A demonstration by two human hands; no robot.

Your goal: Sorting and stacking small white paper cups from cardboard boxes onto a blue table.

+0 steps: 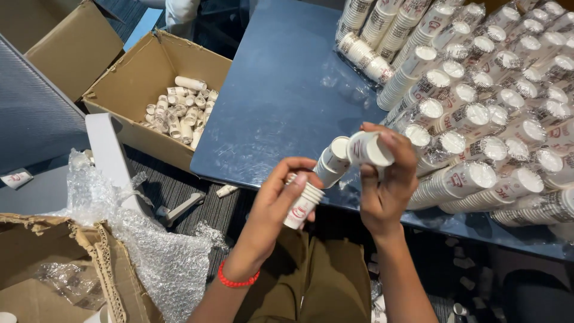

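Two hands are raised over the near edge of the blue surface [281, 90]. The left hand [281, 194] is closed around a short stack of paper cups [304, 203]. The right hand [388, 179] grips two small cup stacks [353, 154]. Many sleeved cup stacks [490, 107] lie at right; a cardboard box [128, 81] stands at left.

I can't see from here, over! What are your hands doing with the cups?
Left hand grips a short cup stack. Right hand holds two more cup stacks. Wrapped cup sleeves crowd the blue table beside them.
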